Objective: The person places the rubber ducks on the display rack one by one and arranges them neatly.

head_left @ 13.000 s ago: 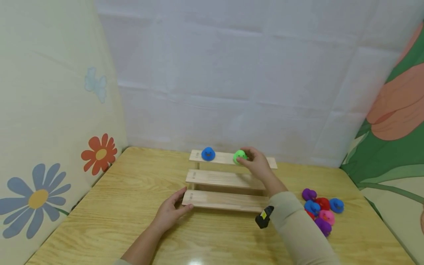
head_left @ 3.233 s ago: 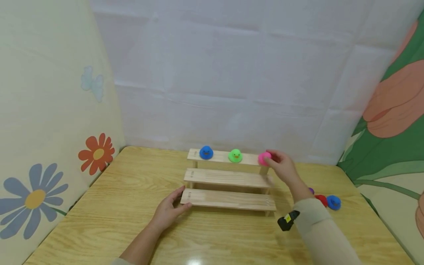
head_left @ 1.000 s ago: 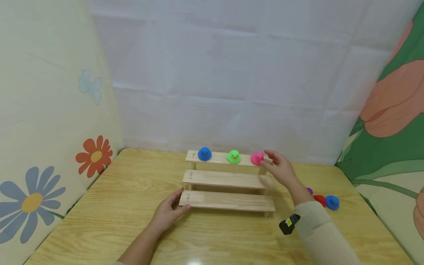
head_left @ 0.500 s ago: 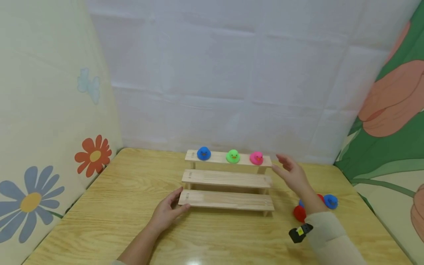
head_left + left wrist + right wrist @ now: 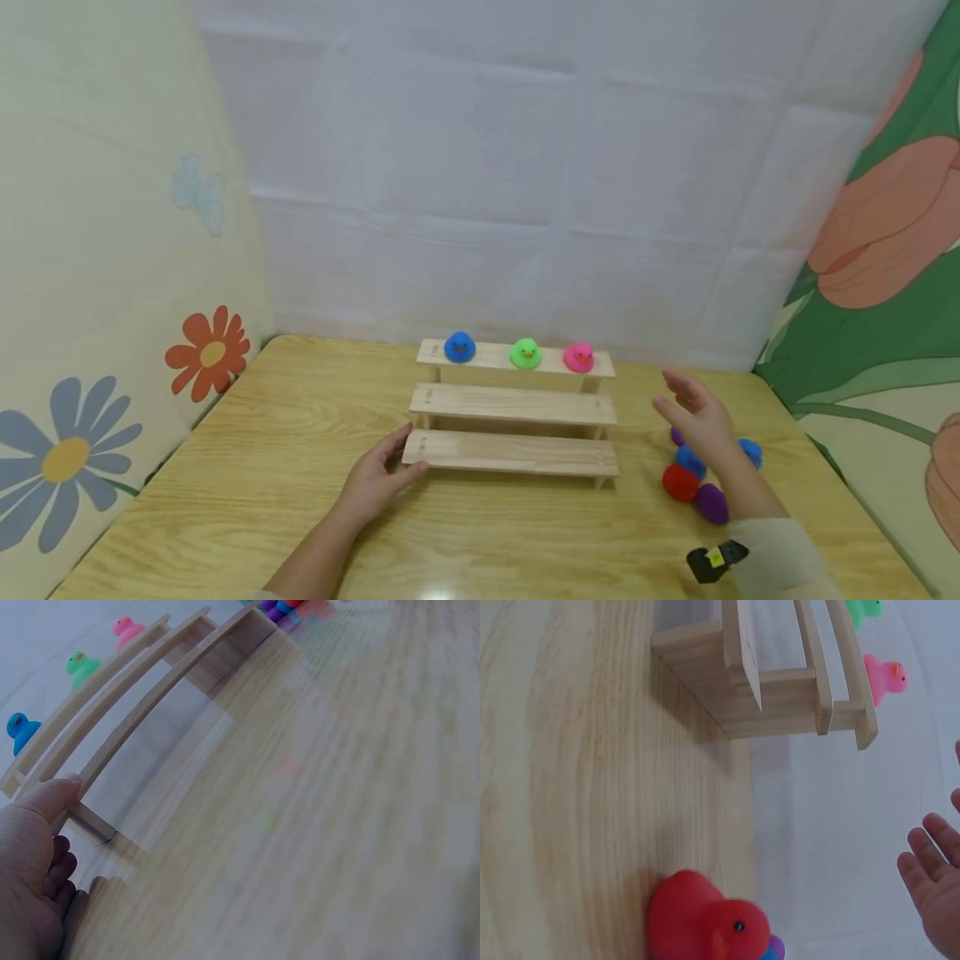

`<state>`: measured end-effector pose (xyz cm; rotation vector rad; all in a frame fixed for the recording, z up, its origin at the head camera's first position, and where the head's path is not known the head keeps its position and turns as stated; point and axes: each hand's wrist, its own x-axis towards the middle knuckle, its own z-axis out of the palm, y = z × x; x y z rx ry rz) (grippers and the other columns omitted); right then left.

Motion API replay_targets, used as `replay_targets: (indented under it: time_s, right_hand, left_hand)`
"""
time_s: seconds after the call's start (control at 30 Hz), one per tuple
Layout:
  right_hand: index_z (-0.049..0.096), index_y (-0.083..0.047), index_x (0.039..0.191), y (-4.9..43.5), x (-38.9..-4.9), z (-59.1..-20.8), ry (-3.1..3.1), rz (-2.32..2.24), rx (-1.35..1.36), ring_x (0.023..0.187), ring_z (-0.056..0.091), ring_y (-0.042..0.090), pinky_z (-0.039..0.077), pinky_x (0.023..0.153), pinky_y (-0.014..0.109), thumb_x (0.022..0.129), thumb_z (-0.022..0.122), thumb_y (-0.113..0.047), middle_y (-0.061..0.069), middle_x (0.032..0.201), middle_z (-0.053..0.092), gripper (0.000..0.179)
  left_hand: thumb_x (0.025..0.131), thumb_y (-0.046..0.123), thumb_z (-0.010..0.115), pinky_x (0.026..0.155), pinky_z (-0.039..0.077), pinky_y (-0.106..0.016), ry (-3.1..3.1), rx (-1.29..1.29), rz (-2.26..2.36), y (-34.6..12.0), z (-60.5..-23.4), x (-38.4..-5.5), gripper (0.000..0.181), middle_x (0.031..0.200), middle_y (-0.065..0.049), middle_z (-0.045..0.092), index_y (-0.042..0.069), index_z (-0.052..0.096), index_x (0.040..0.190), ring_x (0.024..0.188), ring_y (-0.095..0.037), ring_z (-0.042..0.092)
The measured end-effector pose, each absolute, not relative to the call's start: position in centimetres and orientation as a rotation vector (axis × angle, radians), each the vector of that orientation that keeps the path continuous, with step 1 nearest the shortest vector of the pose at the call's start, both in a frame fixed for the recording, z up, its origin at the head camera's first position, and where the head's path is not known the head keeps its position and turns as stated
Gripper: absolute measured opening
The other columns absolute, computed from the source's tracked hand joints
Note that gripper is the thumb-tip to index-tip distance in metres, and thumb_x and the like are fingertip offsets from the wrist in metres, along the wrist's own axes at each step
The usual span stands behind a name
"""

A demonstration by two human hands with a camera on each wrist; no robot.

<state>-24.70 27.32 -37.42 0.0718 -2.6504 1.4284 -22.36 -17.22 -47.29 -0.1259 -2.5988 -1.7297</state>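
A three-step wooden display stand [image 5: 513, 451] carries a blue rubber duck [image 5: 460, 347], a green one [image 5: 526, 354] and a pink one [image 5: 579, 357] on its top step. My left hand [image 5: 378, 480] grips the left end of the lowest step; in the left wrist view its thumb [image 5: 52, 796] lies at the board's edge, with the other fingers curled below. My right hand [image 5: 699, 419], holding nothing, is raised right of the stand with fingers spread. Beneath it lie a red duck [image 5: 680, 482], a blue duck [image 5: 690, 461] and a purple duck [image 5: 712, 504].
Another blue duck [image 5: 751, 452] shows partly behind my right wrist, and a bit of purple [image 5: 677, 436] at the pile's far side. The wooden table [image 5: 480, 542] ends at a white cloth backdrop [image 5: 465, 208], with flowered panels on both sides.
The pink duck has come to rest beside the green one on the top step. My right hand has let go of it and moved right, over the loose ducks. The left hand has stayed put.
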Motion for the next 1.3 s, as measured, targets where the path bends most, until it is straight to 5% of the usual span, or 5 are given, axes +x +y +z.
replay_targets:
  time_s: [0.33, 0.57, 0.67, 0.8, 1.3]
  right_hand:
    - [0.039, 0.001, 0.145, 29.5, -22.2, -38.3, -2.654, 1.377, 0.006, 0.14, 0.037, 0.044, 0.04, 0.112, 0.048, 0.1, 0.057, -0.03, 0.025, 0.152, 0.039, 0.058]
    - [0.037, 0.002, 0.145, 31.2, -20.8, -39.7, -2.663, 1.385, -0.047, 0.136, 0.039, 0.044, 0.037, 0.081, -0.003, 0.101, 0.056, -0.03, 0.028, 0.151, 0.038, 0.058]
    - [0.039, 0.003, 0.144, 31.7, -20.3, -40.4, -2.646, 1.364, -0.061, 0.122, 0.056, 0.011, 0.037, 0.079, -0.005, 0.1, 0.056, -0.03, 0.029, 0.148, 0.041, 0.057]
    - [0.041, 0.003, 0.143, 32.2, -19.8, -41.0, -2.638, 1.343, -0.089, 0.098, 0.038, -0.027, 0.037, 0.08, -0.005, 0.1, 0.057, -0.03, 0.028, 0.145, 0.044, 0.057]
    - [0.04, 0.001, 0.145, 33.6, -18.1, -42.8, -2.717, 1.339, -0.234, 0.105, 0.044, -0.013, 0.036, 0.079, -0.003, 0.099, 0.057, -0.037, 0.029, 0.146, 0.043, 0.062]
  left_hand:
    - [0.088, 0.024, 0.074, 0.12, 0.025, -0.052, -2.601, -0.12, -1.747, -17.2, -47.2, -22.4, 0.076, 0.148, -0.022, 0.047, 0.0, 0.036, 0.149, 0.142, -0.038, 0.037]
    - [0.087, 0.023, 0.075, 0.12, 0.026, -0.052, -2.593, -0.122, -1.756, -17.2, -47.3, -22.5, 0.076, 0.147, -0.022, 0.048, 0.0, 0.037, 0.149, 0.142, -0.038, 0.038]
    - [0.088, 0.024, 0.074, 0.12, 0.025, -0.053, -2.593, -0.123, -1.763, -17.2, -47.3, -22.4, 0.076, 0.147, -0.022, 0.048, 0.0, 0.036, 0.149, 0.142, -0.038, 0.037]
    - [0.088, 0.025, 0.074, 0.121, 0.025, -0.053, -2.597, -0.122, -1.759, -17.2, -47.2, -22.4, 0.076, 0.148, -0.022, 0.047, 0.0, 0.036, 0.149, 0.143, -0.038, 0.036]
    - [0.088, 0.024, 0.074, 0.12, 0.025, -0.053, -2.593, -0.118, -1.776, -17.2, -47.2, -22.3, 0.076, 0.149, -0.021, 0.045, 0.0, 0.036, 0.149, 0.144, -0.038, 0.034]
